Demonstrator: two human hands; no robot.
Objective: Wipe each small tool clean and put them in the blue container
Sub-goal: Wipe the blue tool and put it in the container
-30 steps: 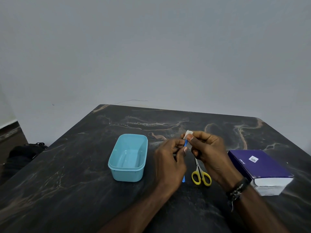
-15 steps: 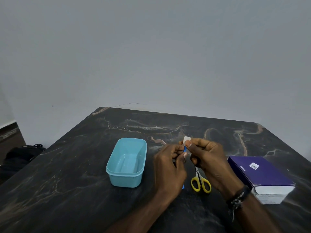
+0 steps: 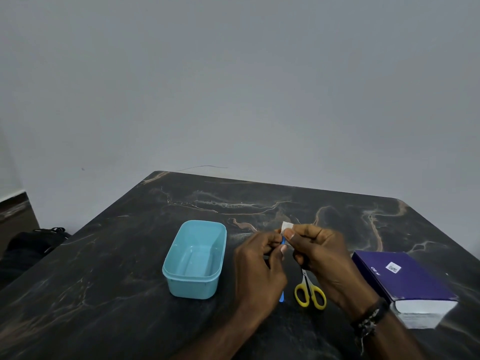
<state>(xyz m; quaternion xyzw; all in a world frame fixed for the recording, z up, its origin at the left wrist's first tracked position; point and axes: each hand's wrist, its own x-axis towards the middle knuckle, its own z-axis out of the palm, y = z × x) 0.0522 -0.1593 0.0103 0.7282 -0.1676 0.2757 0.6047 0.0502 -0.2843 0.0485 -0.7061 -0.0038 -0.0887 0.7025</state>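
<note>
My left hand [image 3: 257,266] grips a thin blue tool [image 3: 283,241]; its lower end sticks out below my palm and most of its length is hidden. My right hand [image 3: 324,258] pinches a small white wipe [image 3: 286,225] round the tool's upper end. Both hands hover just above the dark marble table [image 3: 130,268]. The light blue container [image 3: 194,259] stands open and holds nothing, left of my hands. Small scissors with yellow handles [image 3: 309,294] lie on the table under my right hand.
A thick purple book [image 3: 405,279] lies at the right of the table. A dark bag [image 3: 33,242] sits on the floor at the left. A plain grey wall stands behind the table's far edge.
Both hands, the tool and the wipe sit lower in the view than a second ago, as does the whole table. The grips look the same.
</note>
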